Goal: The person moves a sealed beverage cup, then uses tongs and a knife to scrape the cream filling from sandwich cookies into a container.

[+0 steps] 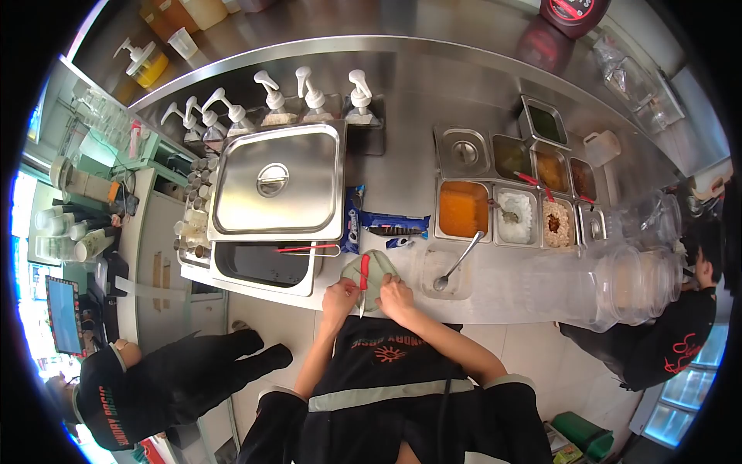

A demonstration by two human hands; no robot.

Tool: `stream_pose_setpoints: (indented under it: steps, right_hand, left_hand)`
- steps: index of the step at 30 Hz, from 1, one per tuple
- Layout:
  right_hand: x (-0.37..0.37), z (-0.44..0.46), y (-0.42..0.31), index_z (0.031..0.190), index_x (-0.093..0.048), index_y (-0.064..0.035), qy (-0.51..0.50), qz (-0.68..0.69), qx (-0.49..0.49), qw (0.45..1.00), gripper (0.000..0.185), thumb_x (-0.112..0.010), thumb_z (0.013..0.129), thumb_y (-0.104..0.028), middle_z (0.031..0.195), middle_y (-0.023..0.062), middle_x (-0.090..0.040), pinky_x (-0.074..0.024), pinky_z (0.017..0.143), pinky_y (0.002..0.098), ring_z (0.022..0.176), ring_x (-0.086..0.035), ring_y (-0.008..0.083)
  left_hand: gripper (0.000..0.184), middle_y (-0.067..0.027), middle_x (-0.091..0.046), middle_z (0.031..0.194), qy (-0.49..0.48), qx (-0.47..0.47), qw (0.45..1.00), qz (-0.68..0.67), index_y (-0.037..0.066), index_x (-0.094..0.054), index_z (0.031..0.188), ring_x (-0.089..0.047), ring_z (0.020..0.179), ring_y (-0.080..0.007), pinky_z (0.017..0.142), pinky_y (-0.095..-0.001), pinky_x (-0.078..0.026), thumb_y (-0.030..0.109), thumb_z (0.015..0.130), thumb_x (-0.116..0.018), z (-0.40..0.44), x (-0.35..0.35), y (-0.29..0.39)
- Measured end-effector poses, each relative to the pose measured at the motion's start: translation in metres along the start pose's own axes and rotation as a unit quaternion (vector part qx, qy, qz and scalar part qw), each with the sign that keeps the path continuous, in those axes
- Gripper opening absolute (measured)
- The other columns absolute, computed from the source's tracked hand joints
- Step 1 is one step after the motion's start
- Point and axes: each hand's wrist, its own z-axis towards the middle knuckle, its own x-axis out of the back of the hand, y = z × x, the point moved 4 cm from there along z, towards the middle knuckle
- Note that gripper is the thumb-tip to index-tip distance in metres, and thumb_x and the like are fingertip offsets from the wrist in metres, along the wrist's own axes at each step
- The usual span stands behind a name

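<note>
Two hands (pixel 342 296) (pixel 393 295) at cloth (pixel 379 267), near counter edge (pixel 487 319)

Both forearms reach forward, elbows bent; left hand (pixel 342 296) and right hand (pixel 395 295) close together, fingers curled.

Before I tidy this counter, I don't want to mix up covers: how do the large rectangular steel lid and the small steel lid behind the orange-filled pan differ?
The large rectangular steel lid is far bigger than the small steel lid. The large lid lies left, before white pump tops; the small lid sits right, behind the orange-filled steel pan. Both are shiny metal with a central handle.
</note>
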Motion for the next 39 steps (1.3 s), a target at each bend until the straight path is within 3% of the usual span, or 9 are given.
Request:
stream_pose_setpoints:
  steps: [5,11,14,17,23,27,30,33,39]
  right_hand:
    - [0.024,-0.001,0.008,0.101,-0.048,0.0030,-0.094,0.083,-0.057,0.990,0.043,-0.064,0.067,-0.017,0.075,0.0181,-0.059,-0.0489,0.066,0.0391,0.073,-0.061,0.0327]
    - [0.031,0.001,0.021,0.102,-0.048,0.0022,0.022,0.306,-0.083,0.948,0.040,-0.062,0.075,-0.023,0.073,0.0155,-0.060,-0.0463,0.060,0.0379,0.068,-0.061,0.0308]
    - [0.032,0.007,0.017,0.103,-0.049,0.0028,0.052,0.298,-0.094,0.949,0.040,-0.062,0.077,-0.025,0.071,0.0136,-0.060,-0.0460,0.059,0.0357,0.068,-0.061,0.0295]
    - [0.034,0.006,0.012,0.104,-0.048,0.0027,0.059,0.294,-0.093,0.950,0.041,-0.062,0.077,-0.025,0.071,0.0126,-0.060,-0.0459,0.057,0.0349,0.066,-0.061,0.0277]
    - [0.023,-0.010,0.001,0.108,-0.046,0.0023,0.054,0.323,-0.036,0.944,0.042,-0.060,0.079,-0.025,0.073,0.0112,-0.063,-0.0453,0.052,0.0294,0.059,-0.061,0.0202]
    - [0.032,-0.017,-0.011,0.101,-0.051,0.0006,-0.017,0.408,-0.019,0.913,0.029,-0.054,0.083,-0.021,0.076,0.0115,-0.063,-0.0453,0.053,0.0306,0.062,-0.061,0.0163]
    - [0.032,-0.017,-0.008,0.091,-0.057,-0.0006,-0.146,0.518,0.000,0.843,0.019,-0.052,0.082,-0.017,0.079,0.0110,-0.063,-0.0460,0.057,0.0328,0.067,-0.061,0.0202]
    - [0.043,0.001,-0.014,0.086,-0.060,-0.0031,-0.024,0.161,0.145,0.976,0.015,-0.049,0.078,-0.010,0.080,0.0089,-0.062,-0.0465,0.060,0.0350,0.066,-0.059,0.0265]
    - [0.015,0.023,-0.037,0.079,-0.060,-0.0107,0.088,-0.068,0.290,0.950,0.014,-0.053,0.068,-0.008,0.093,0.0016,-0.056,-0.0394,0.071,0.0347,0.089,-0.051,0.0194]
  left_hand:
    - [0.027,-0.0115,-0.063,0.071,-0.010,-0.050,0.993,0.107,0.004,-0.056,0.084,-0.062,0.067,-0.0289,0.061,-0.0393,-0.049,0.028,0.071,-0.062,0.013,-0.029,0.005]
    - [0.028,-0.0142,-0.062,0.071,0.015,-0.019,0.991,0.130,0.005,-0.053,0.081,-0.061,0.067,-0.0315,0.060,-0.0413,-0.048,0.030,0.073,-0.061,0.033,-0.039,0.003]
    - [0.029,-0.0144,-0.062,0.071,0.001,-0.059,0.993,0.098,0.004,-0.053,0.081,-0.061,0.066,-0.0313,0.059,-0.0400,-0.048,0.030,0.073,-0.061,0.043,-0.040,-0.005]
    - [0.029,-0.0157,-0.062,0.074,-0.009,0.019,0.998,0.066,0.003,-0.054,0.080,-0.061,0.067,-0.0311,0.057,-0.0380,-0.047,0.031,0.074,-0.060,0.030,-0.004,0.023]
    - [0.038,-0.0112,-0.062,0.075,-0.181,-0.019,0.948,-0.260,0.000,-0.057,0.096,-0.060,0.067,-0.0181,0.060,-0.0301,-0.046,0.036,0.084,-0.052,0.011,-0.015,0.025]
    - [0.039,-0.0089,-0.058,0.092,-0.169,-0.039,0.893,-0.416,-0.002,-0.051,0.109,-0.055,0.071,-0.0151,0.067,-0.0270,-0.044,0.031,0.090,-0.045,-0.008,-0.013,0.047]
    - [0.029,-0.0082,-0.054,0.086,-0.190,0.035,0.851,-0.488,0.001,-0.047,0.104,-0.054,0.066,-0.0138,0.063,-0.0257,-0.044,0.027,0.092,-0.042,-0.012,0.000,0.040]
    - [0.027,-0.0029,-0.046,0.073,-0.199,0.095,0.859,-0.461,0.002,-0.044,0.098,-0.043,0.052,-0.0083,0.048,-0.0223,-0.038,0.028,0.091,-0.045,-0.019,0.017,0.026]
    - [0.040,0.0011,-0.036,0.069,-0.250,0.160,0.861,-0.413,0.003,-0.039,0.115,-0.033,0.049,-0.0057,0.044,-0.0211,-0.031,0.035,0.091,-0.040,-0.047,0.031,0.001]
